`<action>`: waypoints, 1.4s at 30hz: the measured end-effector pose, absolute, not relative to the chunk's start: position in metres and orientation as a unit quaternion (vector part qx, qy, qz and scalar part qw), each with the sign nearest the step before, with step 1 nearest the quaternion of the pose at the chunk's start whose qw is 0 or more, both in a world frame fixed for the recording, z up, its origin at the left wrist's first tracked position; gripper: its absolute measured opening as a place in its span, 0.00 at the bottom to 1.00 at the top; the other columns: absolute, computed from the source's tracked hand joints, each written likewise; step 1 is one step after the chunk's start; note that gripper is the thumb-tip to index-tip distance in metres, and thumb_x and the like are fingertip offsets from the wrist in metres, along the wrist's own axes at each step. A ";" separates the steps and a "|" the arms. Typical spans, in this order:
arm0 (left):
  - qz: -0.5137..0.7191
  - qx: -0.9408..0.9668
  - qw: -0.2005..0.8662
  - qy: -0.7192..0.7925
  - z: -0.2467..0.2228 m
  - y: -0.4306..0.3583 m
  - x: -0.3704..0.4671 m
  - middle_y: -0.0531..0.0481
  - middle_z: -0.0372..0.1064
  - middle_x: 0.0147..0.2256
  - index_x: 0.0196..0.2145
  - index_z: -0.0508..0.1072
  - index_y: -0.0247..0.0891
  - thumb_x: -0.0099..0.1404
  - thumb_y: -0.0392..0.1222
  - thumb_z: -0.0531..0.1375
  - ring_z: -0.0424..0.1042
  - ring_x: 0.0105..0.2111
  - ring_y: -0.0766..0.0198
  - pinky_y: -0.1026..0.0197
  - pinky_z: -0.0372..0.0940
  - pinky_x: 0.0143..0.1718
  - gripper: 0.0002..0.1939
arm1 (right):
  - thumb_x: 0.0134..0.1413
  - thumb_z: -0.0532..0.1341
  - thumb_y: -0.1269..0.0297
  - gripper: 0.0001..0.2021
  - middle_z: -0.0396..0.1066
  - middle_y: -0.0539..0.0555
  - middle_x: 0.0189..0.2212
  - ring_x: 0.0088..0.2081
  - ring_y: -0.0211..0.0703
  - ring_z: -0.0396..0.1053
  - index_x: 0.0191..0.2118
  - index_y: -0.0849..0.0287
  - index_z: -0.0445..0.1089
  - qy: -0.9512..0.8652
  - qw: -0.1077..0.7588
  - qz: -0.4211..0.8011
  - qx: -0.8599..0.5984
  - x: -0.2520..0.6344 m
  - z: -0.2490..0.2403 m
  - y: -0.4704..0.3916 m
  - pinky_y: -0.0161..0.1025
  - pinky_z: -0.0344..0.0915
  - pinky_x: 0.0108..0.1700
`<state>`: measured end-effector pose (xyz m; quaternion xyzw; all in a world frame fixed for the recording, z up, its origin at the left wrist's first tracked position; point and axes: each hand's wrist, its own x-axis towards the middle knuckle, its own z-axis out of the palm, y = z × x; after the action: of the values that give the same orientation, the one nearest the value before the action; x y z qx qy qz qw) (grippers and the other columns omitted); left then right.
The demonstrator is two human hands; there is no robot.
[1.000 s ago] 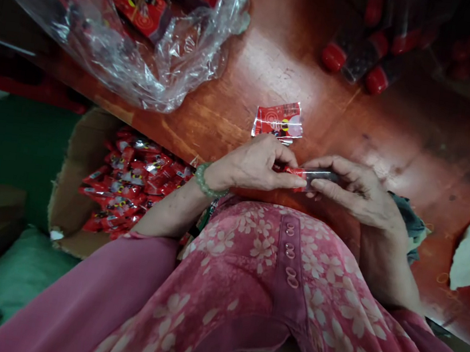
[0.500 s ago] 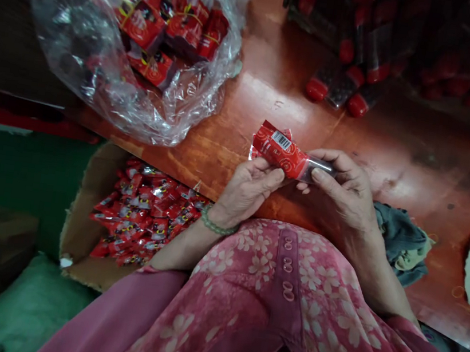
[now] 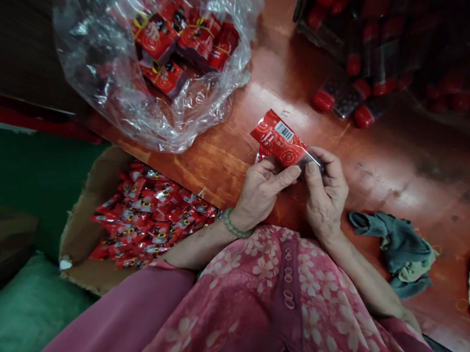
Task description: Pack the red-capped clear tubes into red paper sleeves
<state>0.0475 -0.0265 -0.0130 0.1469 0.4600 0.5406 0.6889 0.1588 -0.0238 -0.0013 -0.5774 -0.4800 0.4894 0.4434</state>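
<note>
A red printed plastic sleeve [image 3: 280,141] with a barcode is between my hands above the table. My left hand [image 3: 264,190] is closed on its lower edge, thumb on top. In my right hand [image 3: 326,191], thumb and fingers grip a dark, shiny tube [image 3: 314,159] at the sleeve's right end. The tube's left part is out of sight, seemingly inside the sleeve. Beneath the left part of the sleeve shows the edge of another red-printed piece; whether my left hand holds it too is unclear.
A clear plastic bag [image 3: 189,129] holds banded bundles of red sleeves [image 3: 156,36]. Red packets [image 3: 156,212] fill a cardboard box [image 3: 90,220] below the table edge at left. Red-capped tubes [image 3: 351,99] lie at the back right. A grey-green cloth [image 3: 405,247] lies to the right.
My right hand has moved left, closer to my left hand. Less of the dark tube shows between the sleeve and my fingers. The view has shifted slightly.
</note>
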 end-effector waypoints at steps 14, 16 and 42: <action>0.554 0.170 0.679 0.451 -0.014 -0.023 0.034 0.50 0.80 0.32 0.32 0.81 0.38 0.52 0.60 0.75 0.79 0.36 0.62 0.58 0.72 0.44 0.22 | 0.65 0.64 0.51 0.21 0.81 0.51 0.45 0.35 0.40 0.80 0.59 0.52 0.72 -0.511 0.352 0.580 -0.528 0.182 0.009 -0.027 0.41 0.81 0.43; 0.557 0.175 0.675 0.451 -0.015 -0.024 0.035 0.51 0.81 0.32 0.32 0.82 0.38 0.51 0.59 0.76 0.78 0.33 0.63 0.59 0.72 0.42 0.21 | 0.64 0.65 0.54 0.18 0.81 0.52 0.46 0.36 0.41 0.80 0.57 0.52 0.74 -0.534 0.373 0.541 -0.532 0.181 0.008 -0.028 0.41 0.81 0.43; 0.594 0.159 0.688 0.386 -0.008 -0.017 0.029 0.46 0.83 0.42 0.39 0.83 0.43 0.55 0.61 0.73 0.81 0.48 0.52 0.54 0.76 0.47 0.22 | 0.57 0.71 0.51 0.24 0.79 0.56 0.55 0.51 0.50 0.81 0.57 0.52 0.72 -0.533 0.378 0.550 -0.520 0.168 -0.001 -0.026 0.47 0.80 0.52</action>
<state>0.0285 -0.0172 -0.0078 0.1586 0.3856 0.5938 0.6882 0.1683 -0.0258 -0.0015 -0.5200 -0.5326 0.5503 0.3784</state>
